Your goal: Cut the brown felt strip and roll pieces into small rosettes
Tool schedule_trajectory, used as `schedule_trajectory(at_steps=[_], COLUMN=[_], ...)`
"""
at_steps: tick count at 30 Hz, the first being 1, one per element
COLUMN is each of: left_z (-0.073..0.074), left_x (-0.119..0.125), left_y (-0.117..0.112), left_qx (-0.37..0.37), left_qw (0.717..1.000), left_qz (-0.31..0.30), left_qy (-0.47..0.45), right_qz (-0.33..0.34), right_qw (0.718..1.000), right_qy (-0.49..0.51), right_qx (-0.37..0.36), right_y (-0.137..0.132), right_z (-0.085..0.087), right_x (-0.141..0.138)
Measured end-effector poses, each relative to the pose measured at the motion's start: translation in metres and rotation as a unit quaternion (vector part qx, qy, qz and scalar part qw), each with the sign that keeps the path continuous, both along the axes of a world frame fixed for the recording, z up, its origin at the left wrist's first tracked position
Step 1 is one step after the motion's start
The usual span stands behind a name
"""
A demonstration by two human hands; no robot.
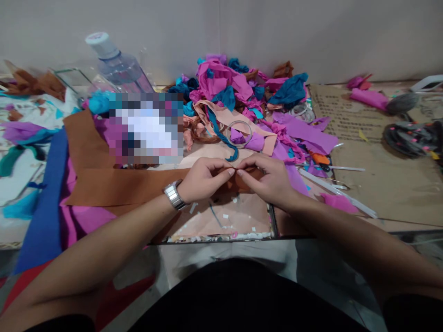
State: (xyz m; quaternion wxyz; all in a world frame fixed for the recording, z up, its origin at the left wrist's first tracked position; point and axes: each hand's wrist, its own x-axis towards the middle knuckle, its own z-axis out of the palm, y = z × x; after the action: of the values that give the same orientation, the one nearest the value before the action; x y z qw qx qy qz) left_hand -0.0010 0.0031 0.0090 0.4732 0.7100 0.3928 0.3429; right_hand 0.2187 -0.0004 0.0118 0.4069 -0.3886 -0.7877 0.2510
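A long strip of brown crepe paper [131,184] runs across the work surface to both of my hands. My left hand [206,180], with a metal watch at the wrist, pinches the strip's upper edge between thumb and fingers. Close beside it, my right hand [266,177] pinches the same edge, the two thumb tips nearly touching. The brown paper shows below and between the hands, its right end partly covered by my right hand. Just beyond my fingertips lies a twisted teal paper strip [221,138].
A heap of crumpled pink, teal and purple paper [228,83] rests against the wall. A clear bottle with a white cap [121,64] stands at the back left. Blue paper [43,198] hangs over the left edge. Cardboard [391,189] and white sticks [339,193] lie at right.
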Motion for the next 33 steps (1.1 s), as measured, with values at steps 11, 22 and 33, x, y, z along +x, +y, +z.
schedule_trajectory(at_steps=[11, 22, 33], left_z=[0.0033, 0.0063, 0.005], left_x=[0.0011, 0.0023, 0.0034], left_y=[-0.0007, -0.0018, -0.0012], left_qx=[-0.029, -0.059, -0.073], left_qw=[1.0, 0.998, 0.997], left_qz=[0.0, 0.005, 0.015], left_qy=[-0.01, -0.014, -0.029], right_qz=[0.005, 0.006, 0.019], right_qw=[1.0, 0.998, 0.998], right_qy=[-0.006, -0.008, -0.002], right_qx=[0.021, 0.064, 0.067], right_y=[-0.0014, -0.0001, 0.0007], right_z=[0.0015, 0.0004, 0.0], right_x=[0.0003, 0.0001, 0.0005])
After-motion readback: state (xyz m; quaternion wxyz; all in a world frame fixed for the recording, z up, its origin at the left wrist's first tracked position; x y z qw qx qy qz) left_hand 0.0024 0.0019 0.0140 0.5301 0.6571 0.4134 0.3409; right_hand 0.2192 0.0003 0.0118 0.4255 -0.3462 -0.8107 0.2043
